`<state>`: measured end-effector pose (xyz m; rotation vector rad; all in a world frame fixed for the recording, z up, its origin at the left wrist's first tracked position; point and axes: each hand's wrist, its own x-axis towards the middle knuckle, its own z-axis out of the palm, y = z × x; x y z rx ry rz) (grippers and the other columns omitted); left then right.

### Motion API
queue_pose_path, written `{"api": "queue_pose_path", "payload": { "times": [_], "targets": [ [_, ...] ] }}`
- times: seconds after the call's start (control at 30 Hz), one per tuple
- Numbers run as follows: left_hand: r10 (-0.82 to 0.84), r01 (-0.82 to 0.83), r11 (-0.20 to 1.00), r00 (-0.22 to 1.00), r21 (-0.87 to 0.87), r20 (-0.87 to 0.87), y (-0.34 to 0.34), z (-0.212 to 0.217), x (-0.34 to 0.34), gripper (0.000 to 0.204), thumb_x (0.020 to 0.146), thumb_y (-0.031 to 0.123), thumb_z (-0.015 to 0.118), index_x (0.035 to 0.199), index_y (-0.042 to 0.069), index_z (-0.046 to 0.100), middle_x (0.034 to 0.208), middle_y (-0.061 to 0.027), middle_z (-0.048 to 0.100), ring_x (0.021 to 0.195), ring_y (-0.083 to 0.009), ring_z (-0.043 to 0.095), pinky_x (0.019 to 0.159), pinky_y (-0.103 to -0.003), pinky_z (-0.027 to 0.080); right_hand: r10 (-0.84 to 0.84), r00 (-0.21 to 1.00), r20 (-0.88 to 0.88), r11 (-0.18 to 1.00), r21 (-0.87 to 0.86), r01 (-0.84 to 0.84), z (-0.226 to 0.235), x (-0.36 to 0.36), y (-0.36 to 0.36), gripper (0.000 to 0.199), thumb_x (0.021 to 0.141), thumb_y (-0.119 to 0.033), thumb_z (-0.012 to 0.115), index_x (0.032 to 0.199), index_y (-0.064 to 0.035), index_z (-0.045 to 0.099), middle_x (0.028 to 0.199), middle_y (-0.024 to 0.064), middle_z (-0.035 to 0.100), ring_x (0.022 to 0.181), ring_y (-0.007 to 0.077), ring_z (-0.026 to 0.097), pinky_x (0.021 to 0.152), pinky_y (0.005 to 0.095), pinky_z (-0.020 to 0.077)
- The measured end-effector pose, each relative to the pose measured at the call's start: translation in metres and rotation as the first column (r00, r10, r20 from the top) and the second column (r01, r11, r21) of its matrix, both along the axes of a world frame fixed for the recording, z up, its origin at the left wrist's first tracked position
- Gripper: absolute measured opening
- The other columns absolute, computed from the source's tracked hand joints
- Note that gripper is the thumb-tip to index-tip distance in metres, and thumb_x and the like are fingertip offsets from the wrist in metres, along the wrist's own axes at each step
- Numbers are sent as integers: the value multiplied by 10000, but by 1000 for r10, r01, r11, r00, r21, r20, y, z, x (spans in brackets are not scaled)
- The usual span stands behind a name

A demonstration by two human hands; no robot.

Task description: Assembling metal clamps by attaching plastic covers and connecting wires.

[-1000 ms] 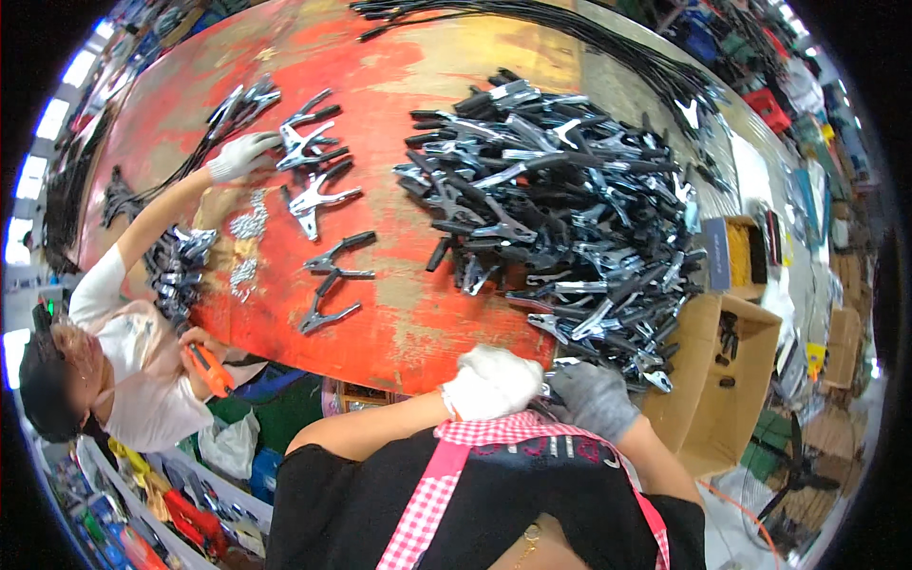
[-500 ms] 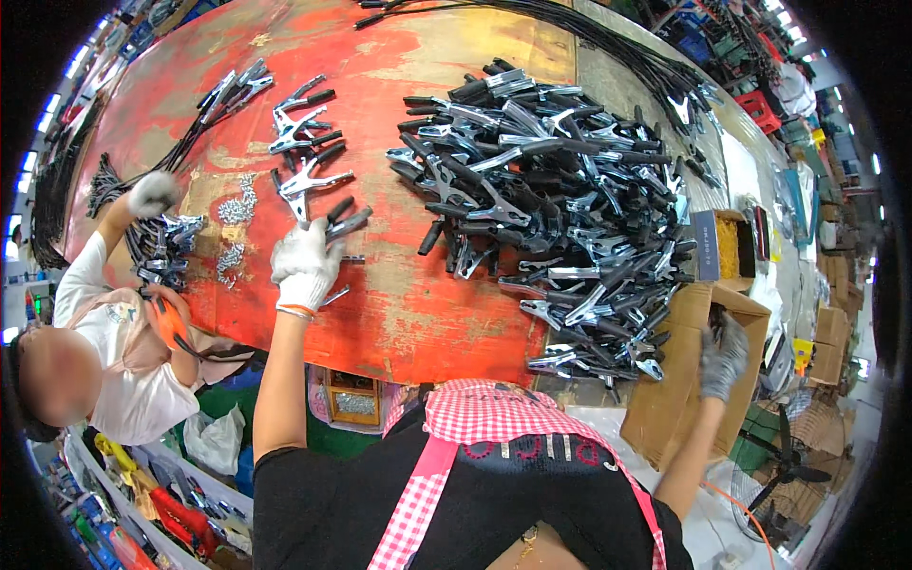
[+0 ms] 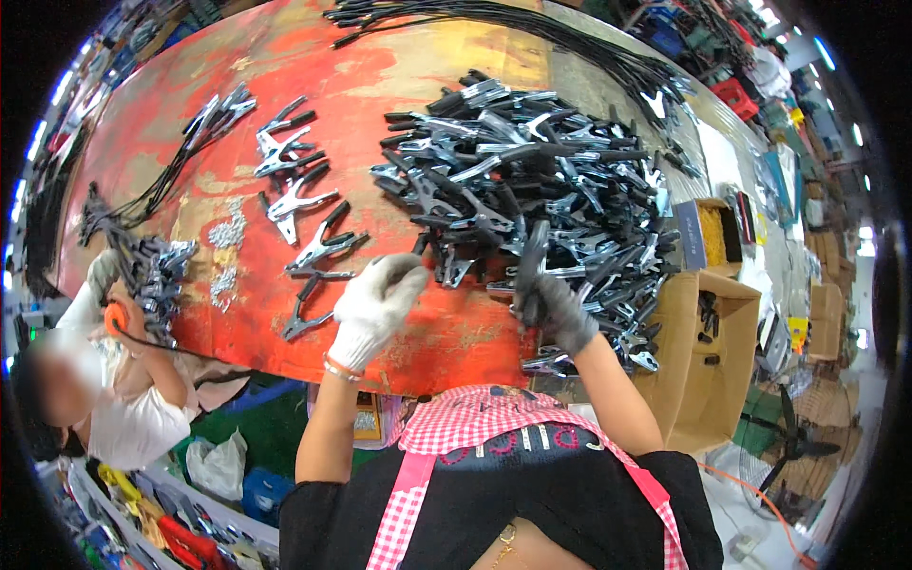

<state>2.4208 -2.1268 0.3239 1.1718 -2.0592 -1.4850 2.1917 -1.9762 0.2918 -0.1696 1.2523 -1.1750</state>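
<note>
My left hand [image 3: 380, 302], in a white knit glove, hovers over the red tabletop [image 3: 456, 332]; its fingers are loosely bent and nothing shows between them. Beside it runs a column of metal spring clamps [image 3: 302, 201] with black handle sleeves. The lowest clamp [image 3: 306, 313] lies just left of the white glove. My right hand [image 3: 567, 318], in a grey glove, is at the near edge of a big heap of similar clamps [image 3: 551, 180]. It grips a dark, blurred clamp [image 3: 534, 261] with black handles.
An open cardboard box [image 3: 693, 361] with a few black pieces stands right of the heap, near a smaller box of yellow bits [image 3: 719, 237]. Black cables [image 3: 494, 14] cross the far edge. At left, a co-worker [image 3: 142, 380] sits by cabled clamps [image 3: 166, 271] and small metal parts [image 3: 226, 235].
My right hand has left the cardboard box and come to the heap's near edge, now with a clamp. My left hand has moved right and nearer me, away from the clamp column.
</note>
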Motion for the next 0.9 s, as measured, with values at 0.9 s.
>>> {"api": "queue_pose_path", "payload": {
  "times": [0.9],
  "targets": [
    [597,-605,796,785,-1,-168,-41,-32,116,238,877,208,573,1018,28,639,880,-143,673,784,-144,656,666,-271,501,448,782,-433,893,187,-409,-18,13,22,332,889,-393,575,845,-64,589,661,22,559,564,133,537,537,319,471]
  ]
}}
